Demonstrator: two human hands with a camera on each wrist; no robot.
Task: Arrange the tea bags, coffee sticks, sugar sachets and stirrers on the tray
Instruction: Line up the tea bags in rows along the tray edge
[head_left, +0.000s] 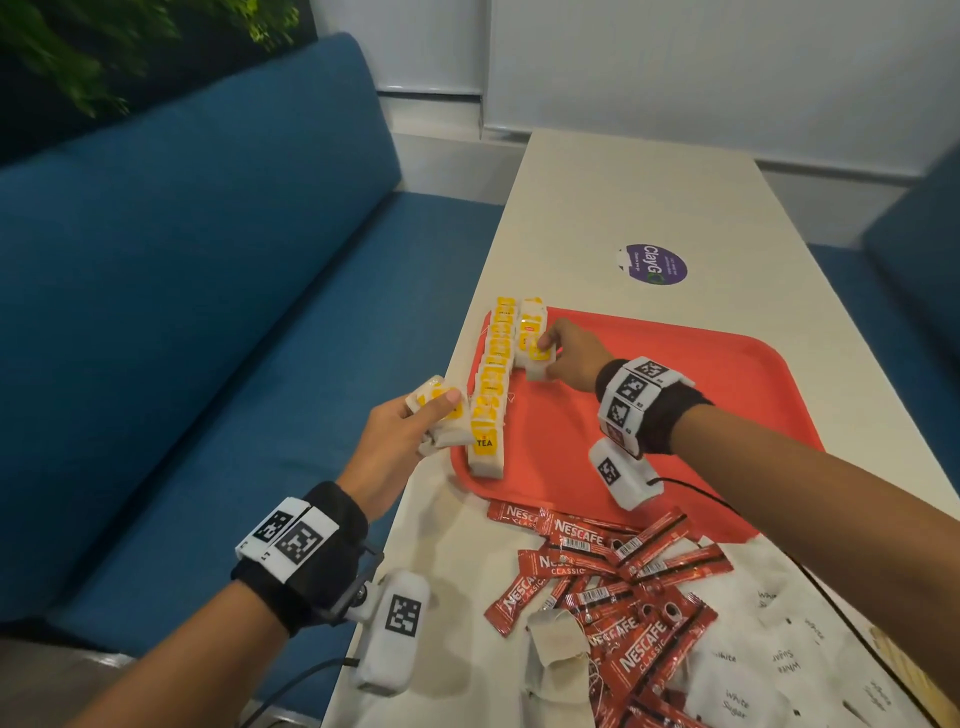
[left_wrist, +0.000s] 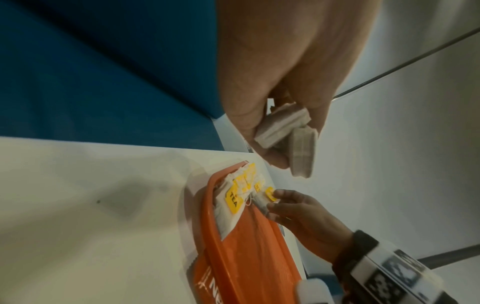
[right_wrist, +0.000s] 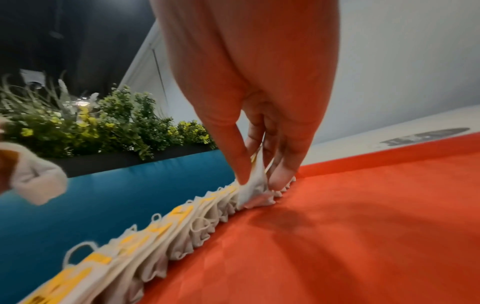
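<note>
A red tray (head_left: 675, 395) lies on the white table. Along its left rim stands a row of yellow-tagged tea bags (head_left: 491, 384), seen close up as the tea bag row (right_wrist: 161, 232). My right hand (head_left: 563, 358) pinches one tea bag (head_left: 537, 358) at the start of a second short row beside the first; the pinched tea bag (right_wrist: 253, 193) touches the tray floor. My left hand (head_left: 400, 431) hovers just left of the tray, gripping a small bunch of tea bags (head_left: 441, 410), whose white edges (left_wrist: 288, 131) show between thumb and fingers.
Red Nescafe coffee sticks (head_left: 613, 577) lie heaped on the table in front of the tray, with one loose tea bag (head_left: 556, 649) and white sugar sachets (head_left: 769, 660) to their right. A purple sticker (head_left: 655, 264) sits beyond the tray. A blue bench (head_left: 208, 312) runs along the left.
</note>
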